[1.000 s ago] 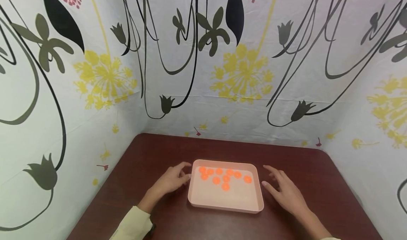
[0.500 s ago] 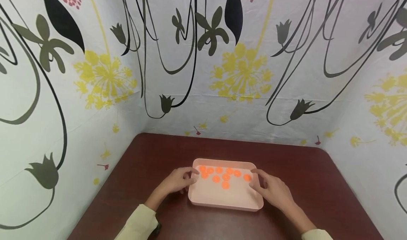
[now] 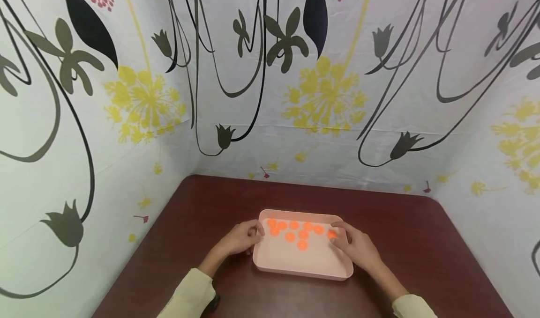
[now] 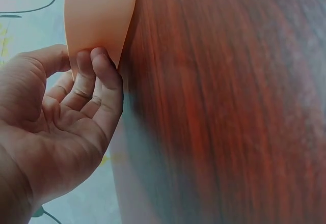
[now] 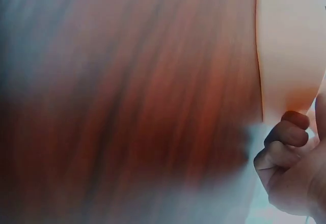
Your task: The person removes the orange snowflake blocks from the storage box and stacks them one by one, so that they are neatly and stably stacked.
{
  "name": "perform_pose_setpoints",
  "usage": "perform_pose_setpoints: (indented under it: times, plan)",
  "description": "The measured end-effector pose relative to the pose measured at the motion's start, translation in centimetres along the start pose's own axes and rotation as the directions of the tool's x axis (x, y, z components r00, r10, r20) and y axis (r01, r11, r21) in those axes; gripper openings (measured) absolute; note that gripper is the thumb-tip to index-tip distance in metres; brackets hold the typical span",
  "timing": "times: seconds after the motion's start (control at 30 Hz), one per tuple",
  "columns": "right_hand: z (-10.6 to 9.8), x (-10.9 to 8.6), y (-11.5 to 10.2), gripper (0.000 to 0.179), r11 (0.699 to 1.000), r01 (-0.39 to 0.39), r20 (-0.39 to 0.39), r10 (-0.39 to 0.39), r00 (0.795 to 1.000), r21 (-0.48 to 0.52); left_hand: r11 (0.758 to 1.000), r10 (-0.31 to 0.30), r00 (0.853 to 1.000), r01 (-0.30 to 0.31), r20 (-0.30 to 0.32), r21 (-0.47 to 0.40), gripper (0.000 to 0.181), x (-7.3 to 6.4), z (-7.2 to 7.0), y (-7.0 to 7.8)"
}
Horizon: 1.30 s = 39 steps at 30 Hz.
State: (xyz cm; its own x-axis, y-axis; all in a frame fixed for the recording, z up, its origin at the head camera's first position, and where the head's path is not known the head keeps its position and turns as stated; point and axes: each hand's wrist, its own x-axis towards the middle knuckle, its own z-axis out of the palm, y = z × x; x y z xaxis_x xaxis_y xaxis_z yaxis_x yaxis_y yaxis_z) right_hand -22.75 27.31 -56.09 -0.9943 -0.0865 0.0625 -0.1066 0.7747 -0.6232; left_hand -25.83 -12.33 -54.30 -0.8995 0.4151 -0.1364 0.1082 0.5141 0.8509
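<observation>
A shallow pale-pink tray [image 3: 302,262] with rounded corners stands on the dark red-brown table. Several bright orange round slices [image 3: 302,245], like carrot slices, lie scattered over its far half. My left hand [image 3: 240,238] grips the left wall, thumb over the rim and curled fingers against the outside, as the left wrist view shows under the tray wall [image 4: 99,12]. On the opposite side, my right hand [image 3: 358,247] holds the right wall the same way, its thumb and forefinger reaching over the rim. Curled fingers press the outer wall [image 5: 288,46] in the right wrist view.
The table [image 3: 202,210] extends around the tray on all sides. White cloth walls [image 3: 249,84] printed with flowers and stems enclose its left, back and right edges.
Both hands have moved inward from beside the tray and taken hold of its left and right walls. The slices keep their layout in the tray.
</observation>
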Motion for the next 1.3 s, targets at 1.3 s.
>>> perform_pose_setpoints:
  times: [1.3]
  plan:
    - [0.1,0.9,-1.3,0.035,0.991,-0.13,0.021,0.13,0.991,-0.02,0.98,-0.039,0.992,0.061,0.118,-0.191,0.019,0.6,-0.7,-1.2]
